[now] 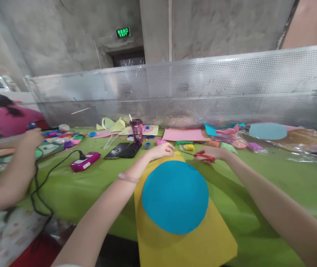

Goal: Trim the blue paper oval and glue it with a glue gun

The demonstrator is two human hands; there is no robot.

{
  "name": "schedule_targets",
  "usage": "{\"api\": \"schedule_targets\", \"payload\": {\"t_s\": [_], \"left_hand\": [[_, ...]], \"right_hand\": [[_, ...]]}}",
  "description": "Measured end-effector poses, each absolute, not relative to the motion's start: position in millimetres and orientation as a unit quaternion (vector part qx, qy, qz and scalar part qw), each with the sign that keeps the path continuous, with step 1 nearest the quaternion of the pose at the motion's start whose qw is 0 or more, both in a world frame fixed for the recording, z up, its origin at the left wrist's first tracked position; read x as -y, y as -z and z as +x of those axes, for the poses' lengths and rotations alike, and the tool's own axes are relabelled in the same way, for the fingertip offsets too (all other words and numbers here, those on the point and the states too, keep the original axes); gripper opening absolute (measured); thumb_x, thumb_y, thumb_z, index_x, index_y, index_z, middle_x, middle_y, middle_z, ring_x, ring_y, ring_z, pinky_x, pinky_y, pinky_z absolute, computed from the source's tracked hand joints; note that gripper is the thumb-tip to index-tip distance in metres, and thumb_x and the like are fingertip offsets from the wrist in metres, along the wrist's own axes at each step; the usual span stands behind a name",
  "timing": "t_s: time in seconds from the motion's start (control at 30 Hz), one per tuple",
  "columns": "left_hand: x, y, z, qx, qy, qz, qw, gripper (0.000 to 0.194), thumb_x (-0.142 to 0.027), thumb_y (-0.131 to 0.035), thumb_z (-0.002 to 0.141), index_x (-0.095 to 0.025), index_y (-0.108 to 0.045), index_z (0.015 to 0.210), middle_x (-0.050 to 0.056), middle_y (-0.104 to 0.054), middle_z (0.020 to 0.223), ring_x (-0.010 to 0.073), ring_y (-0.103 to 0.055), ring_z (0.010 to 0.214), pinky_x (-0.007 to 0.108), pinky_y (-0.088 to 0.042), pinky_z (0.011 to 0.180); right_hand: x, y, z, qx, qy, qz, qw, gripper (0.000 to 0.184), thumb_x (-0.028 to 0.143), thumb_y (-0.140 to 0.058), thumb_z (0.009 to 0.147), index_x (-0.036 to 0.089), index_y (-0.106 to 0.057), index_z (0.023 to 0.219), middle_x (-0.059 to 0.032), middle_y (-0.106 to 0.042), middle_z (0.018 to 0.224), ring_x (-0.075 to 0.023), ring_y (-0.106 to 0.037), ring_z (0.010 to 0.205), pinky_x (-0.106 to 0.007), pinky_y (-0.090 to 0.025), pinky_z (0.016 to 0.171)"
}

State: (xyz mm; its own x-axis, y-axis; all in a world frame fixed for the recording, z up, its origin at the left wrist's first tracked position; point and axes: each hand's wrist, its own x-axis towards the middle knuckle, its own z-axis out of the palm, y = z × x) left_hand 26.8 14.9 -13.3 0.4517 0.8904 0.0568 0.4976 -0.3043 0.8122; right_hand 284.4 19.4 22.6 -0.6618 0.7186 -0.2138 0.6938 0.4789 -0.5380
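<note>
A large sheet of yellow paper point(158, 246) lies on the green-covered table and reaches past its near edge. On it rests a round piece of blue paper point(175, 196). My left hand point(161, 150) is at the sheet's far end, fingers bent and closed on the yellow paper there. In my right hand point(216, 152) is a pair of scissors point(206, 158) with red handles. Their blades point left, toward the far edge of the yellow sheet. Whether the blades are open I cannot tell.
A purple cup with a straw point(137, 131) stands behind two phones point(123, 150). Left of them is a magenta power box point(85, 161) with a black cable. Clay packs and coloured paper point(184, 134) line the back. A co-worker's arm point(19, 167) is at left.
</note>
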Motion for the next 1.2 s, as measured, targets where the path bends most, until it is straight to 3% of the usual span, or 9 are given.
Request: {"api": "schedule_targets", "payload": {"t_s": [0.63, 0.87, 1.2], "left_hand": [[-14.5, 14.1, 27.8, -0.454, -0.266, 0.768, 0.366, 0.038, -0.034, -0.060, 0.072, -0.016, -0.048, 0.103, 0.013, -0.062, 0.104, 0.0226, -0.058, 0.098, 0.034, -0.043, 0.080], [-16.7, 16.6, 27.0, -0.444, -0.267, 0.772, 0.369, 0.034, -0.031, -0.059, 0.074, -0.016, -0.048, 0.102, 0.013, -0.062, 0.103, 0.0225, -0.058, 0.097, 0.034, -0.044, 0.081], [-19.0, 17.7, 26.5, -0.432, -0.265, 0.779, 0.369, 0.034, -0.031, -0.060, 0.073, -0.016, -0.049, 0.102, 0.012, -0.063, 0.101, 0.0224, -0.059, 0.097, 0.036, -0.043, 0.082]], "right_hand": [[-22.7, -21.3, 286.1, 0.871, -0.248, -0.425, 0.004, 0.039, 0.056, -0.048, 0.071, 0.019, -0.048, 0.059, -0.0006, -0.050, 0.050, -0.0117, -0.045, 0.045, -0.024, -0.035, 0.045], [-21.4, -22.1, 283.2, 0.870, -0.249, -0.424, 0.004, 0.029, 0.045, -0.051, 0.071, 0.018, -0.051, 0.062, 0.0002, -0.050, 0.051, -0.0117, -0.048, 0.046, -0.023, -0.036, 0.044], [-23.9, -19.8, 283.0, 0.876, -0.229, -0.425, 0.010, 0.032, 0.046, -0.049, 0.074, 0.018, -0.051, 0.060, -0.0003, -0.050, 0.049, -0.0102, -0.044, 0.041, -0.023, -0.034, 0.041]]}}
